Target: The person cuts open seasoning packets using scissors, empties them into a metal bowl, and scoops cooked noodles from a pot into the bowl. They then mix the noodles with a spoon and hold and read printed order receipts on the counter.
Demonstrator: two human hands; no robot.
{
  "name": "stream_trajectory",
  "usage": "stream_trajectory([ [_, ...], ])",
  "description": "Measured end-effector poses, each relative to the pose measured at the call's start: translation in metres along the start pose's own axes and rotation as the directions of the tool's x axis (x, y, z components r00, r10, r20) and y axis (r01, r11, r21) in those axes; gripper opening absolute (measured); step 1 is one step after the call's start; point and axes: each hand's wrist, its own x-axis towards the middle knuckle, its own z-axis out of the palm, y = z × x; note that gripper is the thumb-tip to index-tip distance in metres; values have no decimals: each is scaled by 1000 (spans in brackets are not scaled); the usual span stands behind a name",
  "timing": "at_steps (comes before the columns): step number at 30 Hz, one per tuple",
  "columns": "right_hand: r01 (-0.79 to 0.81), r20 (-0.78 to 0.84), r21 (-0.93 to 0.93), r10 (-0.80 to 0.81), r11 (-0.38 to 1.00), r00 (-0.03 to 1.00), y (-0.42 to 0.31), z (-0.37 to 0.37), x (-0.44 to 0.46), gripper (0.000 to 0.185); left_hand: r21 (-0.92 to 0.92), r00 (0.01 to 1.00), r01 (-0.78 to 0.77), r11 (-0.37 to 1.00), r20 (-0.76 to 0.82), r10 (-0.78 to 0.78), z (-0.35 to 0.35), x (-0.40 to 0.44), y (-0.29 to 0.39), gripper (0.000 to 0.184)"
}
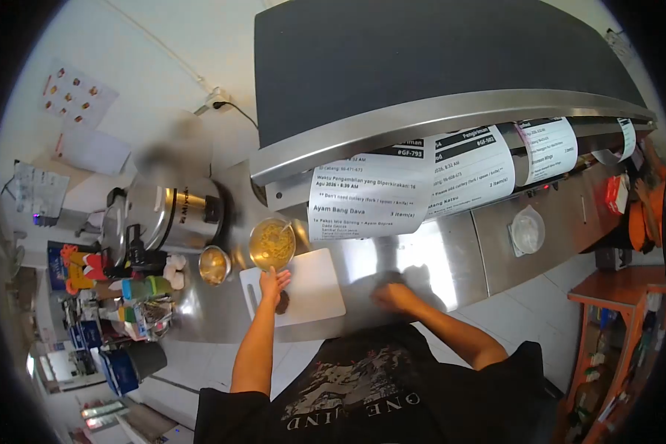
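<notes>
A metal bowl with yellow food in it stands at the back edge of a white cutting board. A utensil handle seems to lean at its far rim. My left hand reaches over the board, its fingers against the near side of this bowl. Under the left wrist a dark brown patch shows on the board; I cannot tell what it is. To the right of the board, my right hand is closed, low over the steel counter. A blurred dark shape lies at its fingers, perhaps a cloth or a shadow.
Left of the board stand a smaller metal bowl and a large rice cooker. Printed order slips hang from a steel shelf overhead. Farther right on the counter is a clear plastic container. An orange-brown shelf unit stands at right.
</notes>
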Motion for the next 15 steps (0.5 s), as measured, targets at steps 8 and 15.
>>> stream_trajectory([
  [8,-827,557,313,614,467,558,49,131,-217,51,234,975,-65,970,224,12,18,-122,6,49],
  [15,-709,438,701,735,81,518,98,171,-206,39,392,710,-661,640,604,362,96,-257,124,28],
])
